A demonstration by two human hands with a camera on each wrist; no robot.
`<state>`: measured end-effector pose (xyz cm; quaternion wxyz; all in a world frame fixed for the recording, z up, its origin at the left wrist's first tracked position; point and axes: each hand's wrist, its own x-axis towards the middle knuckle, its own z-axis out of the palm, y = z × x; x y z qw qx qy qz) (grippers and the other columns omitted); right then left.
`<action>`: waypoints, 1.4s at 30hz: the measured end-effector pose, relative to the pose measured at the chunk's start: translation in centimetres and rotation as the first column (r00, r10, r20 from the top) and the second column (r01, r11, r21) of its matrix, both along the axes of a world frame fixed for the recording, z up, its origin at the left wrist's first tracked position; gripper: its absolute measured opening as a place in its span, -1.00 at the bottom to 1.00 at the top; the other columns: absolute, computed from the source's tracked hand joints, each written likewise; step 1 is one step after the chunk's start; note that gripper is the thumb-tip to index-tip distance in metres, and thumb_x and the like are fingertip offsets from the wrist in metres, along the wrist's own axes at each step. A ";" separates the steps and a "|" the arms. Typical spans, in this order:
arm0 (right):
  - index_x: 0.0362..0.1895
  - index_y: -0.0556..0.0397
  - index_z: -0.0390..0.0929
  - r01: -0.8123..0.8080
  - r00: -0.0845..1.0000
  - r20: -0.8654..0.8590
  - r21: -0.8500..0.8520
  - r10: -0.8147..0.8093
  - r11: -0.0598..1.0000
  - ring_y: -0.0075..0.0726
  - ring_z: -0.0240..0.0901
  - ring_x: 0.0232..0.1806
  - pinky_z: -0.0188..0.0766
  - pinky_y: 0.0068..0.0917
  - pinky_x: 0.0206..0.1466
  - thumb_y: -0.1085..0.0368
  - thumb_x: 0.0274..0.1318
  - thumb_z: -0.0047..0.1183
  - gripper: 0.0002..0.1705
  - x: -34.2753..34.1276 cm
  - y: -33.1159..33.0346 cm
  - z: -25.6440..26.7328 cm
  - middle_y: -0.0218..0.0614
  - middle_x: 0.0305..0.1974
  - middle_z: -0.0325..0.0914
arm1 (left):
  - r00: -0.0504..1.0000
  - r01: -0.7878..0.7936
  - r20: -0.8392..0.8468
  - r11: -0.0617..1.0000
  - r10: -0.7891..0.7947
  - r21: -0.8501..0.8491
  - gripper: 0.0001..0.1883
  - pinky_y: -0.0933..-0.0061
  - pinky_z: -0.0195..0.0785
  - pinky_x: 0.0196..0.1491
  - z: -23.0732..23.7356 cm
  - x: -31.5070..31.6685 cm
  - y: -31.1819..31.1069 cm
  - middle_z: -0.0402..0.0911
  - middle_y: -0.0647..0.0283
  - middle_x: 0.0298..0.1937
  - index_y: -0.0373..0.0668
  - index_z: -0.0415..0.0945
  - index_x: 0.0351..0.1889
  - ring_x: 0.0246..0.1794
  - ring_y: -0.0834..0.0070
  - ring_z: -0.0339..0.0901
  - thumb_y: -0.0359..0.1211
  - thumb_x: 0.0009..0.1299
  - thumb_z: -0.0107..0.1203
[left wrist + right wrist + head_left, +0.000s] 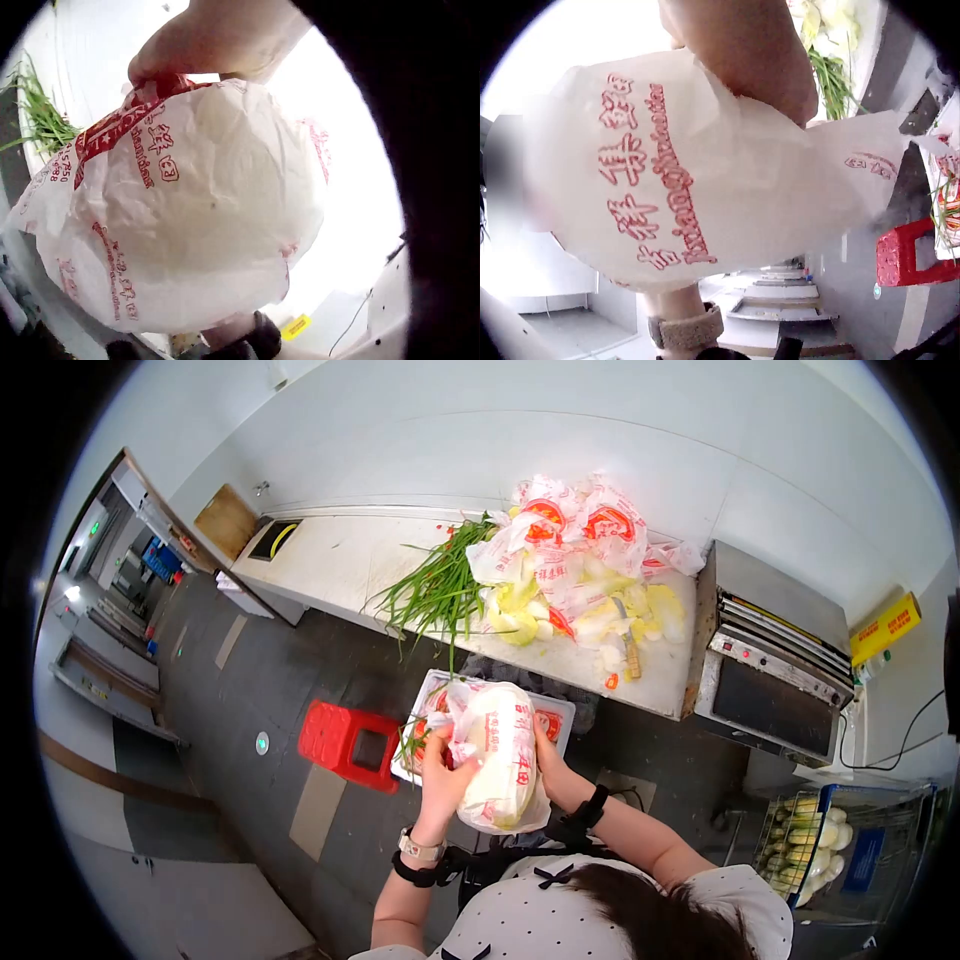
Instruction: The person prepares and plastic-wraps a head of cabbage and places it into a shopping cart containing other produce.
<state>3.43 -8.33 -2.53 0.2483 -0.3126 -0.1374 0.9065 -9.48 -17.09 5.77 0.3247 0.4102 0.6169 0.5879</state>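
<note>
In the head view, a plump napa cabbage in a white plastic bag with red print [505,745] is held up in front of the person's body, between both hands. My left hand [447,780] grips its left side, by the gathered loose plastic. Along the opposite side lies my right hand [550,765], its fingers partly hidden by the bag. The left wrist view has the rounded bag [217,195] filling the middle, with the left hand [214,41] on top. Seen from the right wrist, the right hand [742,60] wraps over the printed bag [705,172].
Below the hands stands a white box [565,720] with red-printed bags, beside a red stool [345,745]. The counter [345,560] bears long green stalks [445,580], crumpled bags [570,525], loose cabbage leaves [665,615] and a knife [631,650]. A metal machine [775,660] adjoins it; a vegetable cart [865,860] stands right.
</note>
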 end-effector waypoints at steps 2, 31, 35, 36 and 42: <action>0.14 -0.06 0.30 0.012 0.993 -0.115 -0.097 -0.023 0.995 -0.35 0.37 0.04 0.33 -0.30 0.09 -0.35 0.04 -0.20 -0.23 0.2 0.3 -0.6 -0.33 0.06 0.40 | 0.904 0.111 -0.415 0.994 -0.099 0.004 -0.38 0.48 0.27 -0.05 -0.3 -0.6 0.0 0.39 0.11 -0.12 -0.33 0.30 -0.05 -0.11 0.39 0.37 -0.47 -0.10 0.34; 0.30 -0.10 0.02 0.547 0.636 -0.629 -0.040 -0.447 0.836 -0.15 0.12 0.22 0.12 -0.21 0.24 -0.42 0.03 -0.33 -0.10 24.5 12.4 4.8 -0.25 0.24 0.13 | 0.710 0.435 -0.666 0.887 -0.229 0.159 -0.70 0.38 0.29 -0.03 6.1 19.2 12.0 0.40 0.06 0.00 -0.37 0.46 -0.25 -0.04 0.24 0.41 -0.49 0.05 0.21; 0.29 -0.12 0.04 0.578 0.691 -0.552 0.034 -0.466 0.816 -0.16 0.10 0.24 0.06 -0.19 0.27 -0.45 0.02 -0.40 -0.09 24.8 14.3 7.6 -0.28 0.25 0.12 | 0.827 0.454 -0.477 0.854 -0.298 0.253 -0.77 0.44 0.30 -0.10 6.6 17.7 13.8 0.51 0.17 -0.16 -0.28 0.49 -0.32 -0.17 0.39 0.47 -0.46 0.06 0.25; 0.29 -0.12 0.04 0.569 0.699 -0.546 0.031 -0.463 0.822 -0.16 0.10 0.24 0.05 -0.18 0.27 -0.46 0.02 -0.41 -0.09 24.9 14.5 8.5 -0.28 0.25 0.11 | 0.890 0.361 -0.358 0.916 -0.282 0.175 -0.77 0.45 0.31 -0.10 6.1 16.8 14.1 0.52 0.20 -0.18 -0.26 0.50 -0.32 -0.18 0.42 0.47 -0.47 0.06 0.25; 0.21 -0.17 0.19 0.670 0.524 -0.612 -0.132 -0.592 0.730 -0.12 0.21 0.16 0.09 -0.07 0.23 -0.23 0.13 -0.30 -0.34 23.8 18.6 8.7 -0.31 0.17 0.27 | 0.819 -0.046 0.569 0.981 -0.070 0.187 -0.66 0.38 0.37 -0.01 4.1 11.0 19.9 0.47 0.21 0.00 -0.26 0.33 0.06 -0.04 0.44 0.45 -0.35 0.36 -0.05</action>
